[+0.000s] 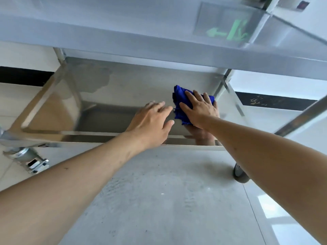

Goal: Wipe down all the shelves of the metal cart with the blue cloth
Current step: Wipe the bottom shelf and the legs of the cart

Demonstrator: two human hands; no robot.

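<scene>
The blue cloth (180, 101) lies bunched on the right part of the metal cart's lower shelf (127, 85). My right hand (200, 109) presses flat on the cloth with spread, straight fingers. My left hand (152, 121) hovers just left of it over the shelf's front rim, fingers relaxed, holding nothing. The cart's upper shelf (141, 32) juts out above and hides the back of the lower one.
Caster wheels stand at the cart's front left (28, 158) and front right (240, 174). A slanted metal bar (304, 115) runs at the right. Grey tiled floor (159, 200) lies below. A green exit sign reflects in the upper shelf (230, 30).
</scene>
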